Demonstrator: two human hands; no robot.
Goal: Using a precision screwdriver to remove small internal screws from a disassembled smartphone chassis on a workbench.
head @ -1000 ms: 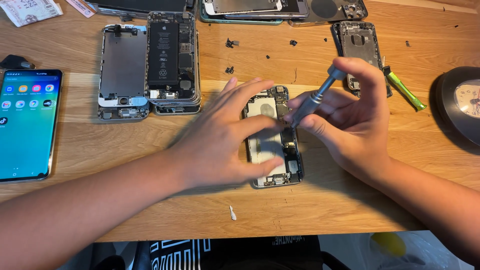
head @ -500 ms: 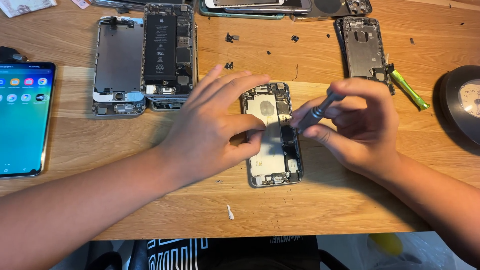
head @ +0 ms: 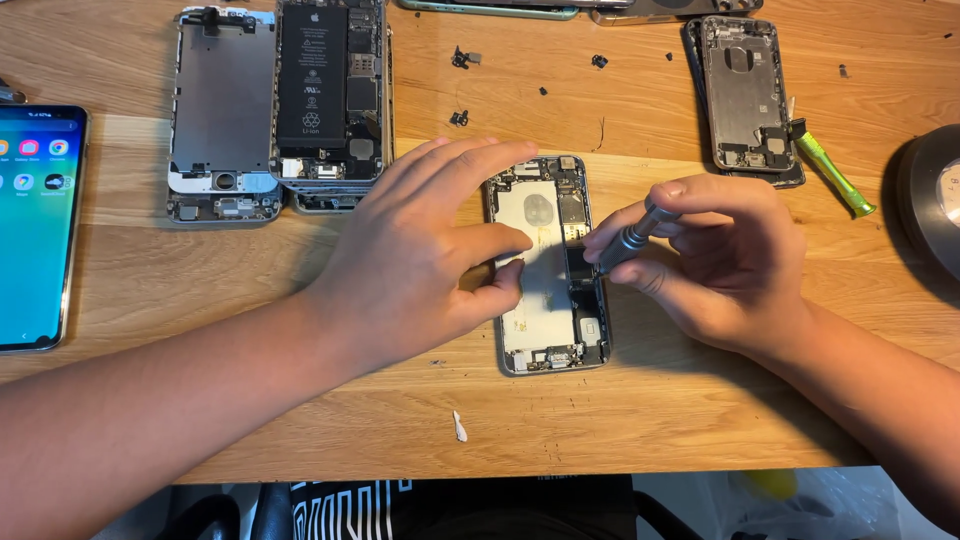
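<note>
Opened phone shell (head: 545,270) lies frame centre on wooden bench (head: 650,400). Left hand (head: 420,255) rests on its left edge, fingers spread, gripping nothing. Right hand (head: 725,260) pinches grey screwdriver (head: 630,238), tip over phone's right side.

A lit smartphone screen (head: 35,225), teal with coloured icons, lies at far left.

Item one: opened phone chassis (head: 545,265), silver frame, pale inner plate, small dark components along its right side and bottom. We find it flat on the bench, lengthwise away from us, near the front edge.

Item two: grey metal screwdriver (head: 630,238), tilted, tip down over the chassis's right side.
</note>
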